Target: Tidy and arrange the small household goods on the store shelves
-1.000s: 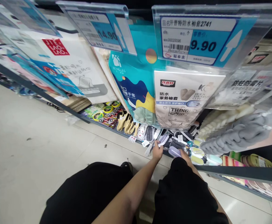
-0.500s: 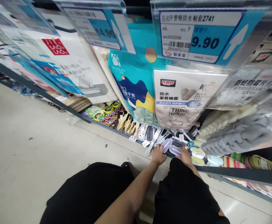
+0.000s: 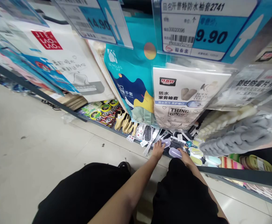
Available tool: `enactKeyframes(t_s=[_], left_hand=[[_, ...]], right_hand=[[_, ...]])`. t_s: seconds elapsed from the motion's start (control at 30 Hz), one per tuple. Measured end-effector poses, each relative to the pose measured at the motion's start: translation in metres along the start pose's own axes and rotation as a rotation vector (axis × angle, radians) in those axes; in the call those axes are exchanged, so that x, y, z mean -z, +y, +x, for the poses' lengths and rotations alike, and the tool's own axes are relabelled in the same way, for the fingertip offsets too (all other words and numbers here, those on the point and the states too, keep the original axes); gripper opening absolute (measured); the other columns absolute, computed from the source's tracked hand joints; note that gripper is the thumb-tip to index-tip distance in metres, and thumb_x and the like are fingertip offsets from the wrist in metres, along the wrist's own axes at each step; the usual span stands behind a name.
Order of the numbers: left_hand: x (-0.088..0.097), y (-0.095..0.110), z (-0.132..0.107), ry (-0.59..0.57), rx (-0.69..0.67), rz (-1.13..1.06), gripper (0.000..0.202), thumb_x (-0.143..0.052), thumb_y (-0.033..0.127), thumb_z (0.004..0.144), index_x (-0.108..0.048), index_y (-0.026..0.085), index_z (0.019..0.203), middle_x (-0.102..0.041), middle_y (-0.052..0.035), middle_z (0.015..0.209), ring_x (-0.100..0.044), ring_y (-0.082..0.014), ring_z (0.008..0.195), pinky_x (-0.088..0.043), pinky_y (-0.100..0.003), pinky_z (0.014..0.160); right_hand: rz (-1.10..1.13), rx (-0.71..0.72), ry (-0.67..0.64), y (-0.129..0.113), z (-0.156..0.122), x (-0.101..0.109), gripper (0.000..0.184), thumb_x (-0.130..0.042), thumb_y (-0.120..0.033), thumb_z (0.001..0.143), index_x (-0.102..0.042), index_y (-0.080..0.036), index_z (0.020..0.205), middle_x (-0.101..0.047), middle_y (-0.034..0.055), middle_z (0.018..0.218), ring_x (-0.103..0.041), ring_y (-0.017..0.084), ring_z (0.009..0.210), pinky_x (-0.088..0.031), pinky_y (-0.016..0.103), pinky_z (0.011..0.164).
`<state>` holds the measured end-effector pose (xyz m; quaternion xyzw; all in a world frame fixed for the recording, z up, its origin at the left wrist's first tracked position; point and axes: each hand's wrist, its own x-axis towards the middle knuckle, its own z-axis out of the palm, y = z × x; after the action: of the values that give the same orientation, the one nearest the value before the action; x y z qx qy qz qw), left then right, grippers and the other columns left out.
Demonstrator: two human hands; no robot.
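Low on the shelf, my left hand (image 3: 158, 150) is closed on a lavender oval-backed brush (image 3: 166, 142), its fingers over the near end. Close to its right lies a second lavender brush (image 3: 175, 152), gripped at its right end by my right hand (image 3: 185, 157); my knee partly hides that hand. Just behind the two brushes is a black-bristled brush (image 3: 176, 143). A dark vented hairbrush (image 3: 147, 133) and white tags lie left of my left hand. Right of my right hand are yellow-and-white brushes (image 3: 196, 152).
Hanging packs, including a teal glove pack (image 3: 136, 62) and a sleeve-cover pack (image 3: 184, 96), overhang the shelf. Wooden-handled brushes (image 3: 126, 123) lie to the left. The dark shelf edge (image 3: 243, 175) runs in front. A grey braided scrubber strap (image 3: 238, 135) hangs at the right.
The left lavender brush has turned to lie flatter and moved slightly up, away from the right one. My left hand shifted a little with it. The view moved slightly closer to the price tags.
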<state>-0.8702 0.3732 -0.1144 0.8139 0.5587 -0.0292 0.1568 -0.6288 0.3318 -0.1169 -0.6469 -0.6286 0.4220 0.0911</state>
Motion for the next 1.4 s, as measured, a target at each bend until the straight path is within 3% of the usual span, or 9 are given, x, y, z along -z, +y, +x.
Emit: enactKeyframes(t_s=[0.23,0.33,0.53,0.77,0.93,1.07,1.13,1.27,1.4], left_hand=[[-0.011,-0.002,0.012,-0.004,-0.075,0.022,0.060,-0.024,0.008,0.097,-0.042,0.014,0.153,-0.052,-0.0172,0.146,-0.039,-0.0272,0.148,-0.032,-0.045,0.124],[-0.014,-0.003,0.013,-0.010,-0.107,0.011,0.056,-0.025,0.009,0.098,-0.051,0.016,0.146,-0.055,-0.0145,0.144,-0.043,-0.0268,0.144,-0.034,-0.045,0.123],[-0.023,-0.012,0.006,0.106,-0.234,0.076,0.055,-0.031,0.005,0.096,-0.048,0.013,0.147,-0.053,-0.0125,0.147,-0.043,-0.0255,0.144,-0.036,-0.044,0.123],[-0.032,-0.022,-0.010,0.409,-0.056,0.134,0.057,-0.034,0.003,0.093,-0.044,0.005,0.149,-0.056,-0.0208,0.140,-0.052,-0.0266,0.135,-0.047,-0.044,0.114],[-0.028,-0.032,-0.016,0.507,-0.109,0.165,0.059,-0.034,0.007,0.096,-0.037,0.005,0.154,-0.055,-0.0212,0.142,-0.047,-0.0289,0.141,-0.044,-0.047,0.118],[-0.035,-0.029,-0.020,0.425,-0.246,0.209,0.053,-0.035,0.016,0.100,-0.044,0.013,0.153,-0.054,-0.0157,0.148,-0.042,-0.0300,0.147,-0.039,-0.051,0.121],[-0.040,-0.024,-0.022,0.327,-0.272,0.201,0.050,-0.035,0.020,0.102,-0.048,0.016,0.150,-0.053,-0.0137,0.150,-0.042,-0.0297,0.147,-0.041,-0.051,0.120],[-0.042,-0.014,-0.020,0.191,-0.151,0.141,0.048,-0.034,0.018,0.102,-0.051,0.018,0.147,-0.051,-0.0136,0.151,-0.042,-0.0286,0.146,-0.048,-0.046,0.114],[-0.036,-0.008,-0.014,0.166,-0.063,0.081,0.050,-0.034,0.012,0.100,-0.050,0.019,0.147,-0.050,-0.0135,0.151,-0.040,-0.0271,0.148,-0.050,-0.044,0.112]], right_hand=[[-0.049,0.022,0.191,0.003,-0.011,-0.019,0.053,-0.059,-0.027,0.075,-0.052,-0.021,0.127,-0.060,0.0103,0.131,-0.056,0.029,0.120,-0.041,0.037,0.100],[-0.005,-0.057,0.396,0.004,-0.019,-0.025,0.066,-0.060,-0.036,0.075,-0.044,-0.019,0.137,-0.057,0.0136,0.132,-0.056,0.031,0.119,-0.045,0.039,0.098],[-0.041,0.134,0.758,-0.002,-0.023,-0.004,0.062,-0.058,-0.040,0.075,-0.049,-0.016,0.131,-0.050,0.0158,0.127,-0.049,0.033,0.122,-0.040,0.045,0.108],[-0.287,0.219,0.375,0.005,-0.004,-0.008,0.063,-0.061,-0.022,0.070,-0.055,-0.016,0.132,-0.054,0.0140,0.125,-0.050,0.032,0.117,-0.045,0.045,0.103],[-0.357,0.200,0.212,0.023,0.018,-0.027,0.059,-0.064,-0.022,0.080,-0.059,-0.025,0.139,-0.055,0.0122,0.129,-0.053,0.032,0.118,-0.047,0.043,0.101],[-0.348,0.152,0.221,0.032,0.028,-0.034,0.053,-0.065,-0.036,0.085,-0.063,-0.029,0.138,-0.054,0.0117,0.134,-0.052,0.035,0.123,-0.046,0.048,0.103],[-0.288,0.060,0.303,0.031,0.030,-0.035,0.054,-0.059,-0.043,0.090,-0.062,-0.022,0.139,-0.053,0.0153,0.136,-0.050,0.037,0.127,-0.044,0.049,0.106],[-0.215,-0.326,0.417,0.023,0.040,-0.030,0.067,-0.053,-0.047,0.094,-0.053,0.001,0.141,-0.050,0.0294,0.138,-0.044,0.042,0.135,-0.034,0.049,0.114],[-0.142,-0.462,0.319,0.019,0.063,-0.019,0.082,-0.065,-0.063,0.085,-0.059,0.005,0.131,-0.055,0.0335,0.132,-0.048,0.046,0.131,-0.036,0.051,0.110]])
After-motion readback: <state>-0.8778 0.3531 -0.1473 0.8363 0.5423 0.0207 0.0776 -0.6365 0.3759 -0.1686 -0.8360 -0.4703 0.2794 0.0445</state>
